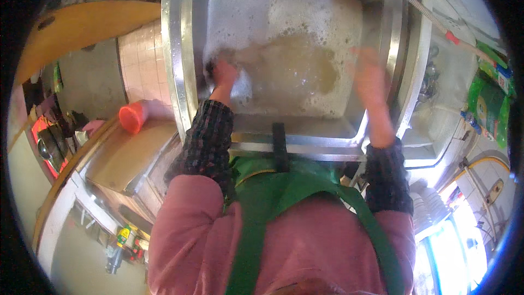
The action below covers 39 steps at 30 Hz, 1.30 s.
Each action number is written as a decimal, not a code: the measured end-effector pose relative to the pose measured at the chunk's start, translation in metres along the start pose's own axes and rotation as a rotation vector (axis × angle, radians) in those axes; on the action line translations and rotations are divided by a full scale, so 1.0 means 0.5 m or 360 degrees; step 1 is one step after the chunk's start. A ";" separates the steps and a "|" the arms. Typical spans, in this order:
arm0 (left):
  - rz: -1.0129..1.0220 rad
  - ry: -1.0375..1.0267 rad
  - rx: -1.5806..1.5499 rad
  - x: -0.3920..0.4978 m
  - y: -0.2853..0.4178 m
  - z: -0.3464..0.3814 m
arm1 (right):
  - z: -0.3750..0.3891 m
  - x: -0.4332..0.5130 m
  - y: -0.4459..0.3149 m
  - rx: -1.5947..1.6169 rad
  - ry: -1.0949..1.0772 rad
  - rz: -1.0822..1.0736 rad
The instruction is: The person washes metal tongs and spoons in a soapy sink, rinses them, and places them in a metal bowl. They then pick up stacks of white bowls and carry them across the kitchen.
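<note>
A wide stainless steel sink lies before me, with murky, foamy water over its bottom. My left hand is at the left side of the basin, its fingers around or against a dark, blurred thing that I cannot make out. Over the right side of the basin is my right hand, blurred by motion; whether it holds anything does not show. Dark checked sleeve covers reach to both wrists.
A red plastic cup lies on a cabinet at the left. Right of the sink are a ribbed hose, a second basin with metal items and green plastic packs. A round wooden board stands at the upper left.
</note>
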<state>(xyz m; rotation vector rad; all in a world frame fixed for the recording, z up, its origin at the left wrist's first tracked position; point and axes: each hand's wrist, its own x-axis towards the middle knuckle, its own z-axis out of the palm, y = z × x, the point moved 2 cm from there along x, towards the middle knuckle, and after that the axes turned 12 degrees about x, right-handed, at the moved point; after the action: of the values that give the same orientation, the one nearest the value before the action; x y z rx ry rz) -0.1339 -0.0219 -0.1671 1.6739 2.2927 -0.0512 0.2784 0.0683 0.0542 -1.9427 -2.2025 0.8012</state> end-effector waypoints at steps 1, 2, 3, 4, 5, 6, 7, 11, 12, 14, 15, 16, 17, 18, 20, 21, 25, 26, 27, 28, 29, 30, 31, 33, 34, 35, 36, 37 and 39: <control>0.0200 -0.0053 0.0213 -0.003 0.005 0.015 | 0.095 0.041 -0.022 0.0070 -0.0132 -0.0249; 0.0085 -0.0462 0.0216 -0.012 0.009 0.031 | 0.163 0.060 -0.014 0.0047 -0.0232 0.0071; 0.0072 -0.0757 0.0259 -0.021 0.020 0.036 | 0.221 0.071 0.002 0.0022 -0.0404 0.0393; 0.0250 -0.0812 0.0277 -0.033 0.035 0.026 | 0.258 0.079 0.024 -0.0062 -0.0572 0.0391; 0.0402 -0.0889 0.0326 -0.044 0.054 0.016 | 0.288 0.080 0.048 -0.0149 -0.0792 0.0430; 0.0418 -0.1051 0.0297 -0.053 0.075 0.006 | 0.316 0.071 0.066 -0.0263 -0.1015 0.0512; 0.0513 -0.1086 0.0281 -0.064 0.094 -0.008 | 0.341 0.051 0.071 -0.0047 -0.0904 0.0483; 0.0931 -0.1135 0.0217 -0.121 0.147 -0.042 | 0.395 -0.040 0.077 0.0323 -0.0665 0.0414; 0.1011 -0.1137 0.0218 -0.135 0.153 -0.043 | 0.405 -0.057 0.075 0.0195 -0.0807 0.0359; 0.1128 -0.1145 0.0202 -0.162 0.162 -0.041 | 0.418 -0.078 0.068 0.0030 -0.1036 0.0272; 0.1174 -0.1143 0.0198 -0.172 0.165 -0.038 | 0.420 -0.086 0.062 -0.0012 -0.1108 0.0230; 0.1212 -0.1140 0.0194 -0.182 0.169 -0.036 | 0.419 -0.084 0.055 -0.0032 -0.1153 0.0196; 0.1242 -0.1137 0.0185 -0.190 0.172 -0.033 | 0.413 -0.082 0.049 -0.0038 -0.1186 0.0170; 0.1270 -0.1128 0.0180 -0.195 0.177 -0.032 | 0.403 -0.073 0.040 -0.0013 -0.1166 0.0155; 0.1319 -0.1103 0.0167 -0.203 0.188 -0.030 | 0.375 -0.048 0.022 0.0064 -0.1144 0.0147; 0.1342 -0.1095 0.0158 -0.206 0.196 -0.029 | 0.354 -0.032 0.016 0.0161 -0.1106 0.0153; 0.1388 -0.1056 0.0157 -0.208 0.217 -0.028 | 0.253 0.032 0.014 0.1121 -0.0920 0.0016; 0.1396 -0.1050 0.0161 -0.209 0.219 -0.028 | 0.238 0.058 0.015 0.1901 -0.0691 0.0028; 0.1407 -0.1043 0.0165 -0.209 0.221 -0.028 | 0.235 0.060 0.020 0.2159 -0.0533 0.0140; 0.1413 -0.1040 0.0169 -0.210 0.220 -0.028 | 0.235 0.064 0.029 0.2413 -0.0358 0.0226; 0.1420 -0.1041 0.0175 -0.211 0.220 -0.028 | 0.251 0.057 0.034 0.2156 -0.0309 0.0407; 0.1428 -0.1041 0.0183 -0.212 0.218 -0.029 | 0.270 0.047 0.041 0.1898 -0.0259 0.0580; 0.1431 -0.1037 0.0189 -0.213 0.216 -0.029 | 0.291 0.032 0.048 0.1635 -0.0210 0.0747; 0.1438 -0.1036 0.0196 -0.213 0.209 -0.029 | 0.334 0.011 0.055 0.1023 -0.0288 0.0650; 0.1435 -0.1039 0.0197 -0.213 0.205 -0.030 | 0.364 -0.003 0.047 0.0652 -0.0447 0.0468; 0.1440 -0.1042 0.0199 -0.212 0.203 -0.030 | 0.388 -0.016 0.046 0.0436 -0.0664 0.0331; 0.1440 -0.1041 0.0202 -0.212 0.199 -0.030 | 0.410 -0.033 0.049 0.0183 -0.0911 0.0280; 0.1441 -0.1039 0.0199 -0.210 0.198 -0.030 | 0.430 -0.049 0.052 -0.0065 -0.1157 0.0205; 0.1456 -0.1026 0.0189 -0.207 0.195 -0.029 | 0.454 -0.087 0.060 -0.0245 -0.1389 0.0025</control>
<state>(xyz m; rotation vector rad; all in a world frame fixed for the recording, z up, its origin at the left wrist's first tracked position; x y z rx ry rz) -0.0172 -0.0835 -0.1120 2.1857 0.9742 -0.4482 0.2213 -0.0436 -0.1422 -1.8815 -2.7312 1.7988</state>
